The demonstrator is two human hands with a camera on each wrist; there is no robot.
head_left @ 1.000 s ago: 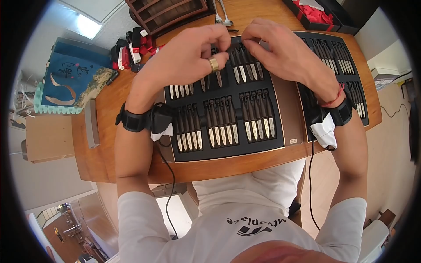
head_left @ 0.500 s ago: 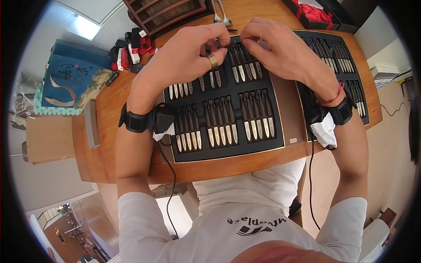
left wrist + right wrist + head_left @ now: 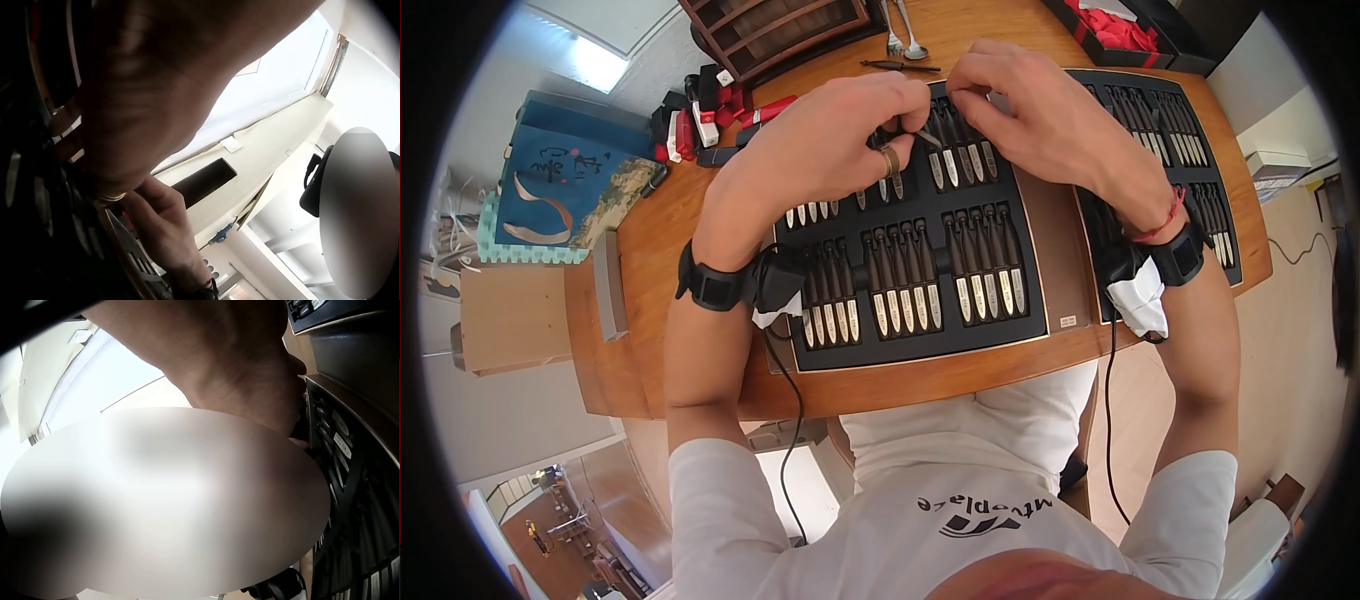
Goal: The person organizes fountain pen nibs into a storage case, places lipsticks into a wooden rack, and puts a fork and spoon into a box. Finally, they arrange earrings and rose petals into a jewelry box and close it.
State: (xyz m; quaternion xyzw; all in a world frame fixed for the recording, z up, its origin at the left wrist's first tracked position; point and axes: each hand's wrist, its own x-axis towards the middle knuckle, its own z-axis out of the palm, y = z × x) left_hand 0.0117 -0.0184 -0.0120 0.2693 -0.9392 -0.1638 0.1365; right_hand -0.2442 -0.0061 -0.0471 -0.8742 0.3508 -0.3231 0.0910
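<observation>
The left hand [image 3: 830,130], wearing a ring, is over the upper middle of a black tray [image 3: 840,355] of slim dark tools with silver blade-like ends. Its fingers pinch a slim piece whose silver end [image 3: 930,139] shows at the fingertips. Close by on the right, the right hand [image 3: 1040,120] has bent fingers at the tray's top edge, above a row of tools [image 3: 965,165]; whether it grips anything is hidden. In the left wrist view the left hand [image 3: 144,106] is dark, with the right hand [image 3: 165,234] beyond it.
A second tool tray [image 3: 1212,180] lies right. Behind the hands are a dark slim tool [image 3: 900,66], a spoon and fork [image 3: 913,45] and a wooden rack [image 3: 770,30]. Red and white items [image 3: 700,115] and a blue box [image 3: 565,165] stand left, an open black box [image 3: 1180,50] back right.
My left hand has shifted slightly down and turned, and a silver end now shows at its fingertips. More of the dark tool behind is uncovered. The right hand has hardly moved.
</observation>
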